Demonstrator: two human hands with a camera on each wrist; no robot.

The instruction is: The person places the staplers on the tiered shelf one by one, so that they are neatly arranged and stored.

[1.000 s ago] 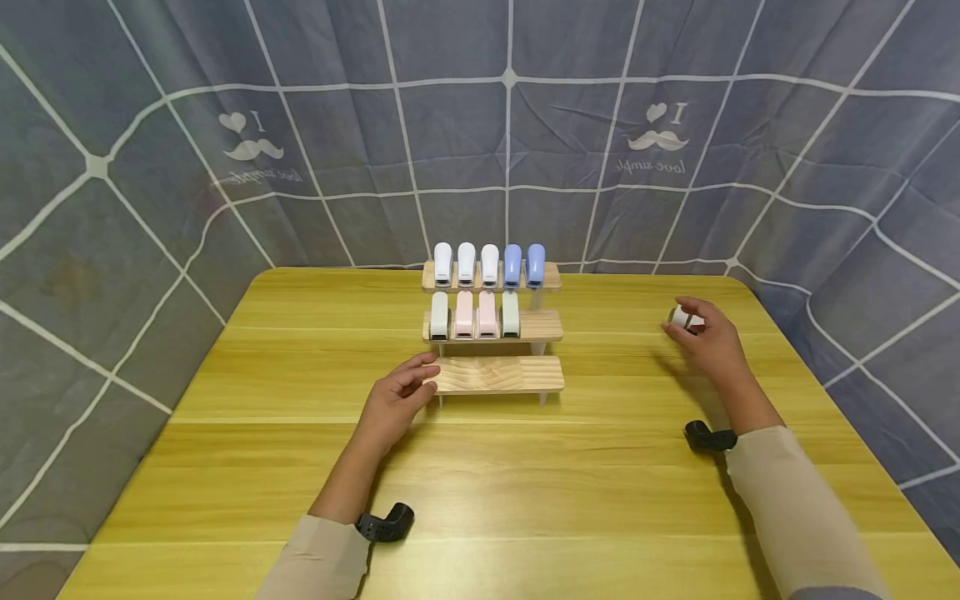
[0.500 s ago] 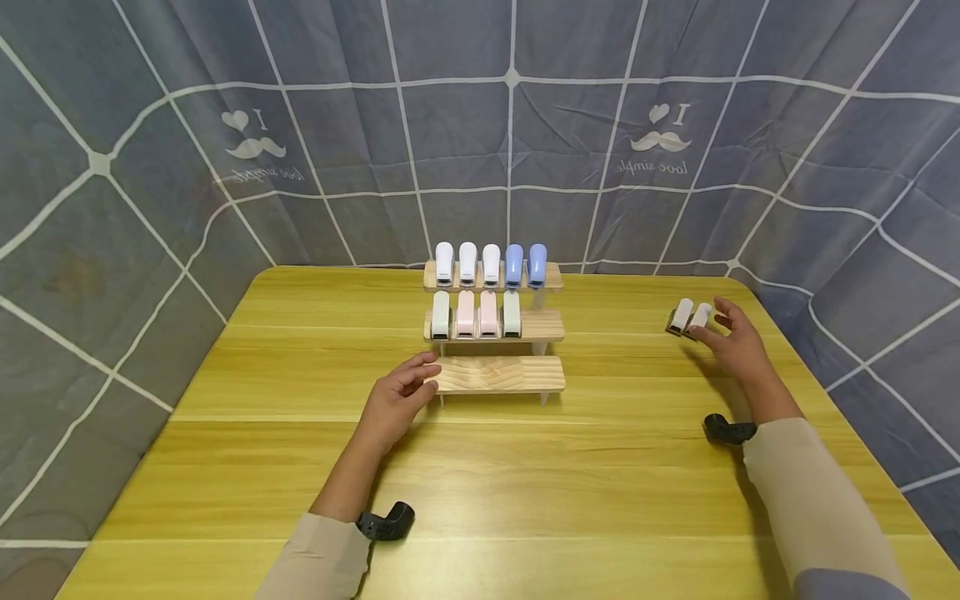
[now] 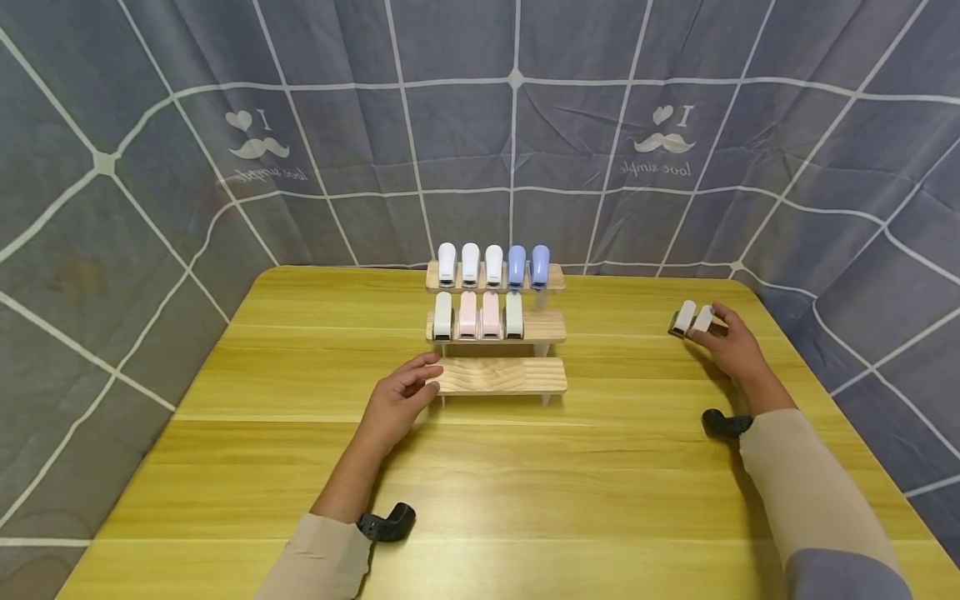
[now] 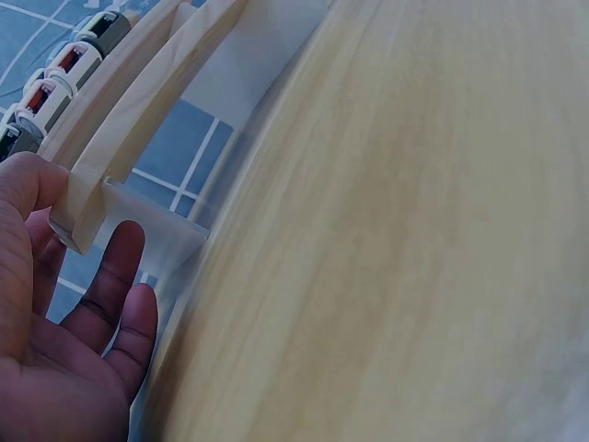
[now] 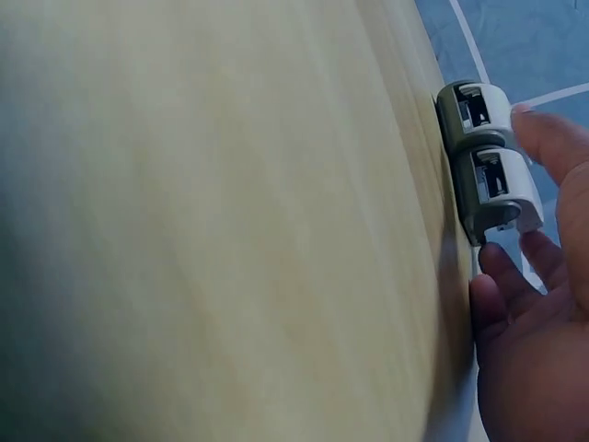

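My left hand (image 3: 396,402) holds the left end of the lowest wooden shelf (image 3: 504,376) of a three-step display rack. In the left wrist view, the thumb lies on the shelf's end and the lower fingers hang loosely beside the clear leg (image 4: 152,226). At the right of the table, my right hand (image 3: 738,348) pinches a small white stapler (image 3: 704,318) between thumb and fingers. A second white stapler (image 3: 685,317) stands directly to its left. In the right wrist view, both staplers' dark bases rest on the table, with the fingers (image 5: 506,276) close to the nearer one.
White staplers (image 3: 470,263) and blue staplers (image 3: 539,264) line the top shelf. Pale green staplers (image 3: 513,315) and pink staplers (image 3: 490,315) stand on the middle shelf (image 3: 543,327). A grey checked curtain (image 3: 337,150) encloses the wooden table (image 3: 480,483) behind and at the sides.
My right hand has drawn back rightward from the two white staplers, then come in again onto the right one. The left hand has stayed at the shelf's end.
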